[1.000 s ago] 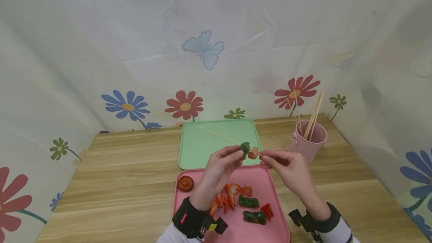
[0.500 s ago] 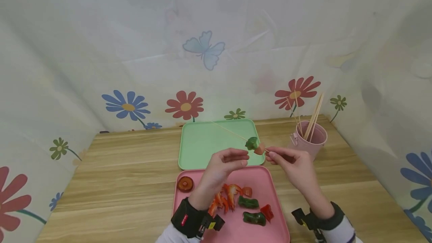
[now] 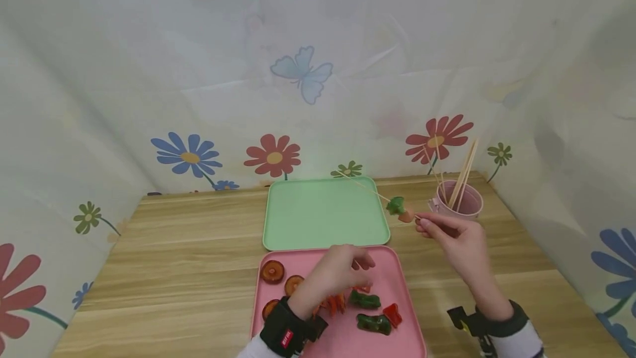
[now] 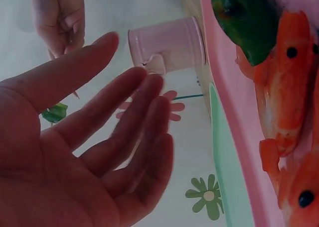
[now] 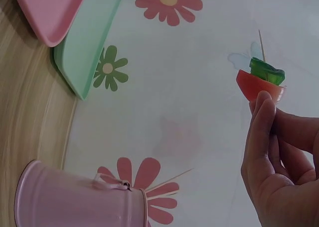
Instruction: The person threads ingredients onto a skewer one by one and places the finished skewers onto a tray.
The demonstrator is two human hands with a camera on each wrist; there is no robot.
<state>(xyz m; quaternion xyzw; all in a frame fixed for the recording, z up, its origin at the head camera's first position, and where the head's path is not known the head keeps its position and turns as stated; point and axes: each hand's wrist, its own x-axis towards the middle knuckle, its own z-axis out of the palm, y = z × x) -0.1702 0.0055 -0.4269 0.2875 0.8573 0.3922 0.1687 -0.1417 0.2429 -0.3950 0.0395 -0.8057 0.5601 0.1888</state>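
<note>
Between thumb and fingers, my right hand (image 3: 459, 242) pinches the lower end of a thin wooden skewer (image 3: 365, 187). Threaded near that end are a green pepper piece (image 3: 395, 205) and an orange-red chunk (image 3: 406, 216); the right wrist view shows the chunk (image 5: 256, 85) nearest the fingertips. My left hand (image 3: 340, 269) hovers over the pink tray (image 3: 338, 341), fingers loosely bent and nothing in them. Beneath it lie shrimp (image 4: 286, 82), partly hidden in the head view. Two green pepper pieces (image 3: 374, 323) and a red pepper piece (image 3: 392, 314) lie right of it.
Several brown mushroom caps (image 3: 272, 272) lie on the pink tray's left side. A green tray (image 3: 323, 211) sits behind the pink one. At the back right, a pink bucket (image 3: 466, 209) holds several skewers (image 3: 463, 173). A printed cloth wall (image 3: 308, 115) borders the wooden table (image 3: 189, 269).
My left hand has let go of the green pepper piece and dropped over the pink tray. My right hand has carried the skewer rightward and slightly up.
</note>
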